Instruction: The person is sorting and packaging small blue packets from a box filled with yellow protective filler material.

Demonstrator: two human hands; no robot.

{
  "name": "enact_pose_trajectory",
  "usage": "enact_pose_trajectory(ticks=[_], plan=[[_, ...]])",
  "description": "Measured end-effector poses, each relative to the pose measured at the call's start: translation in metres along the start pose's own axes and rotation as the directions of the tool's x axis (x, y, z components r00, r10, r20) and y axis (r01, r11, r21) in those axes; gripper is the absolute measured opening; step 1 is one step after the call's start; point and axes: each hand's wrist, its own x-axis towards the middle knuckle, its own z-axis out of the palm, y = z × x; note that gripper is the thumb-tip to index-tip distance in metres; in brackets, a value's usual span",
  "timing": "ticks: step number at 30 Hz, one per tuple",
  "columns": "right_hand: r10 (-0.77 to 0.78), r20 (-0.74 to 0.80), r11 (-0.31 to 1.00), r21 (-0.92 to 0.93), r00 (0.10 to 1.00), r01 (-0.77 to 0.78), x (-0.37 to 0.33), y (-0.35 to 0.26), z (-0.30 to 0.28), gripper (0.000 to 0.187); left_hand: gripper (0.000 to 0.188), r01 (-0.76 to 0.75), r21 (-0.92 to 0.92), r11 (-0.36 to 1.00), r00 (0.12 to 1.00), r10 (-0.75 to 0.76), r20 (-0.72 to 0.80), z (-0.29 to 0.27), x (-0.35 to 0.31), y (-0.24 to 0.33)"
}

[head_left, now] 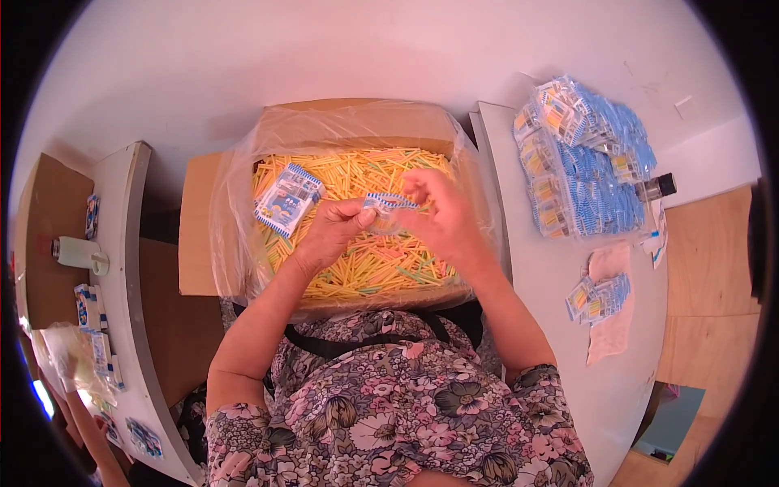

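My left hand [331, 231] pinches a small clear packet [391, 203] with a blue-and-white striped edge, over an open carton. My right hand [448, 215] is at the packet's right end, its upper fingers bent and apart from the packet, its lower part close to or touching it. Below both hands, many thin yellow sticks [357, 280], with some pink and green ones, fill the carton [324, 128]. On the sticks at the left lies a larger blue-and-white printed packet [288, 200].
Clear plastic liner [231, 219] drapes over the carton's rim. On the right table [544, 325] are bagged stacks of blue packets [596, 174], a dark-capped bottle [659, 187] and loose packets [600, 298] on a pink cloth [610, 337]. A pale bottle [75, 253] and another person's arm [93, 438] are at left.
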Motion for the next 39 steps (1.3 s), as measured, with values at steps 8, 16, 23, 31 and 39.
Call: enact_pose_trajectory(ticks=[8,16,23,31,39], plan=[[-0.093,-0.158,0.995,-0.037,0.983,0.088,-0.062,0.023,-0.032,0.024,0.032,-0.029,0.24,0.97,0.999,0.036,-0.023,-0.009,0.004,-0.02],[0.32,-0.774,0.845,-0.027,0.546,-0.534,-0.244,0.059,-0.248,0.037,0.023,-0.108,0.211,0.971,0.992,0.121,-0.047,-0.009,0.002,-0.013],[0.254,-0.666,0.619,-0.445,0.701,-0.647,-0.258,0.102,-0.286,0.054,0.022,-0.07,0.201,0.977,0.993,0.089,-0.082,-0.02,0.007,-0.025],[0.432,-0.624,0.541,-0.399,0.651,-0.741,-0.241,0.099,-0.278,0.044,0.018,-0.06,0.351,0.935,0.992,0.095,-0.083,-0.013,0.0,-0.01],[0.261,-0.856,0.637,-0.196,0.447,-0.746,-0.28,0.087,-0.324,0.03,0.02,-0.646,0.485,0.589,0.718,0.251,0.649,0.18,0.038,0.045]])
